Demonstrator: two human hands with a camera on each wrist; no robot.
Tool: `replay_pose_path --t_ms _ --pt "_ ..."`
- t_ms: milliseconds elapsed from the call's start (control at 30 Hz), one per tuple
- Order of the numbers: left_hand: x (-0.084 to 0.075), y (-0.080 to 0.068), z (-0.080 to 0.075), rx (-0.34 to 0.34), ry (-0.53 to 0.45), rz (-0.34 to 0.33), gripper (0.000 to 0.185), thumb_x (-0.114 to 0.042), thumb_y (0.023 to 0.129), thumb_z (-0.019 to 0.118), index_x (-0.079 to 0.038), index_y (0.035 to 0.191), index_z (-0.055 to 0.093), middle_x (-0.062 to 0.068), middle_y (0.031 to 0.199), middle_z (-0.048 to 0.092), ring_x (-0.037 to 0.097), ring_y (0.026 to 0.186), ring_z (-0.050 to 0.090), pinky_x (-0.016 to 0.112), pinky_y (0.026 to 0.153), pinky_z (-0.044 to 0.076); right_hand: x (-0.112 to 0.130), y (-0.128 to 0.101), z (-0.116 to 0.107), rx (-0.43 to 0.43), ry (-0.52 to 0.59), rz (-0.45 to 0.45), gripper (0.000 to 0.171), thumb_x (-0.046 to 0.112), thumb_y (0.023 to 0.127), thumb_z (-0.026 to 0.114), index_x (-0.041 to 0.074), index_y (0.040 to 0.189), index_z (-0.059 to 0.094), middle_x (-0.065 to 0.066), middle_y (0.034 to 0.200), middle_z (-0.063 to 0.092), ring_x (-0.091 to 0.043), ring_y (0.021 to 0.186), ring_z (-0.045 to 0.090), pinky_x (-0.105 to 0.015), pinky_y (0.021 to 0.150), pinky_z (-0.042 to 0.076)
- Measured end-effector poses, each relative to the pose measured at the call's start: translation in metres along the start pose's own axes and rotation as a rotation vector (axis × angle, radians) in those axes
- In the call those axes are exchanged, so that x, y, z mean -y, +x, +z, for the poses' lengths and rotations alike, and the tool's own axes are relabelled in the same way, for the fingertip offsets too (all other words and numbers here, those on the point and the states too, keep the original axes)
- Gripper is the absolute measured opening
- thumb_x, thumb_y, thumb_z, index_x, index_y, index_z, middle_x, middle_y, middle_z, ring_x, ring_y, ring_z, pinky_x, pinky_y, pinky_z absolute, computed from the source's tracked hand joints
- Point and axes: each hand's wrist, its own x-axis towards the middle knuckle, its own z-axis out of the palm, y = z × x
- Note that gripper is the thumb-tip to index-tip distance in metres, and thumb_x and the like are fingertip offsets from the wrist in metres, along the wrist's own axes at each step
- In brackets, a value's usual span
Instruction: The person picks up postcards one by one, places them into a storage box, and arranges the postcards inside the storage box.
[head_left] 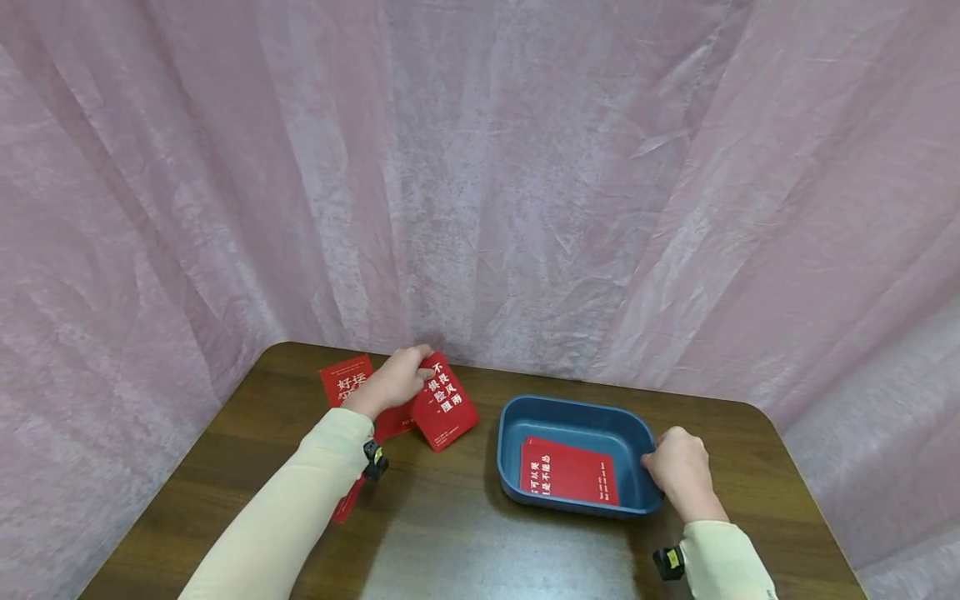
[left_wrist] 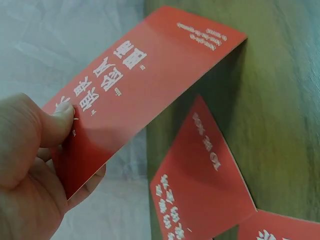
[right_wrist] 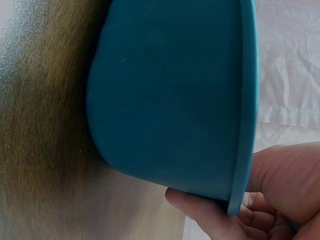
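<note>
Two hands: left [head_left: 393,382] pinches card [head_left: 447,402]; right [head_left: 678,471] grips tray [head_left: 577,412].

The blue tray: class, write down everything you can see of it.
The blue tray is a shallow rectangular dish with rounded corners and a raised rim, smooth and plastic-looking. It sits flat on the dark wooden table, to the right of the loose red cards. One red card with white characters lies inside on its floor. The right hand grips its right rim, fingers curled under the edge; the right wrist view shows its plain outer wall.
</note>
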Motion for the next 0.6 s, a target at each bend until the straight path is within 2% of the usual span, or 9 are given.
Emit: replay_pose_path --t_ms 167,300,467,600 --pt "-0.007 -0.001 -0.007 -0.075 -0.063 0.028 0.017 -0.019 0.093 0.058 -0.013 0.109 0.058 0.002 0.094 0.063 0.013 0.080 0.059 0.026 0.066 0.049 0.000 0.001 0.000 0.001 -0.001 0.002 0.039 0.012 0.077 0.065 0.011 0.045 0.045 0.000 0.041 0.040 -0.017 0.046 0.046 -0.026 0.042 0.037" --pt "-0.013 -0.001 -0.011 -0.200 -0.078 0.063 0.009 -0.020 0.089 0.064 -0.016 0.095 0.059 -0.001 0.086 0.063 0.013 0.073 0.057 0.026 0.062 0.047 0.000 0.001 0.000 0.004 0.001 0.003 0.038 0.013 0.078 0.066 0.010 0.045 0.046 0.000 0.042 0.041 -0.016 0.046 0.046 -0.026 0.042 0.037" --pt "-0.023 -0.004 -0.016 -0.348 -0.133 0.096 0.011 -0.021 0.086 0.068 -0.016 0.090 0.059 -0.001 0.082 0.063 0.014 0.069 0.053 0.028 0.062 0.044 0.000 0.001 0.000 0.008 -0.003 0.004 0.039 0.013 0.078 0.066 0.011 0.045 0.045 0.001 0.042 0.039 -0.016 0.045 0.044 -0.026 0.042 0.035" --pt "-0.036 -0.007 -0.020 -0.400 -0.242 0.094 0.013 -0.020 0.085 0.069 -0.015 0.090 0.058 0.001 0.084 0.069 0.012 0.066 0.059 0.028 0.060 0.047 -0.001 0.002 0.000 0.008 -0.009 0.001 0.040 0.013 0.078 0.066 0.012 0.045 0.044 0.002 0.042 0.036 -0.016 0.046 0.042 -0.026 0.042 0.033"
